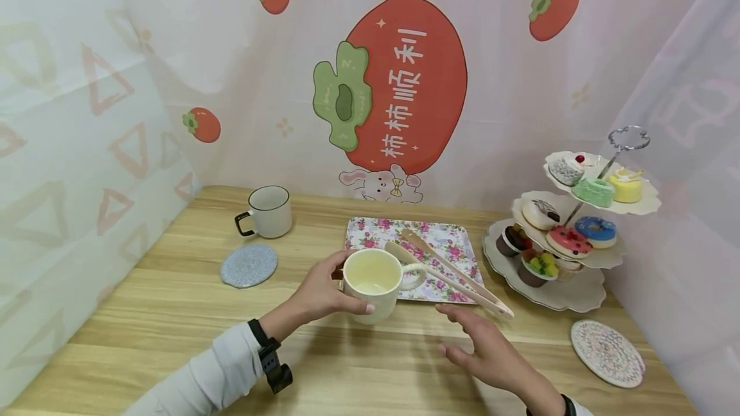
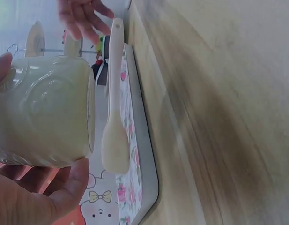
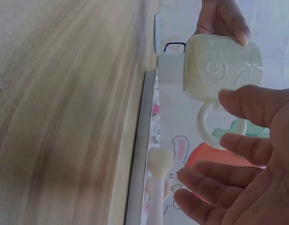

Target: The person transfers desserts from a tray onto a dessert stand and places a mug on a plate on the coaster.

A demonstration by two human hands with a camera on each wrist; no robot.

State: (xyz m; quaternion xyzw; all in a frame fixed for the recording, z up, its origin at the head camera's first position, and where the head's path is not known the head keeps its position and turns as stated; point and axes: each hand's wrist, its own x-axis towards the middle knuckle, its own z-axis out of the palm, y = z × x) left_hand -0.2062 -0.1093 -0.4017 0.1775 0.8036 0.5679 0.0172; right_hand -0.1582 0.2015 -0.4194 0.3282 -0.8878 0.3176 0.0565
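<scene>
My left hand point(image 1: 325, 291) grips a pale yellow mug point(image 1: 372, 284) by its side, thumb in front and fingers behind. The mug is held above the table, its handle pointing right, and bear-like relief shows on its wall in the right wrist view. To the right of the mug, my right hand point(image 1: 482, 348) is apart from it with fingers spread and nothing held. Behind the mug lies a floral tray point(image 1: 358, 233) with wooden-looking tongs or utensils point(image 1: 448, 268) across it; in the left wrist view one is a spatula point(image 2: 116, 140) with a pale handle.
A white mug with a black handle point(image 1: 270, 212) stands at the back left, near a grey-blue coaster point(image 1: 248, 266). At right is a three-tier stand point(image 1: 578, 300) bearing toy cakes and donuts. A speckled round coaster point(image 1: 607, 353) lies by the table's right edge.
</scene>
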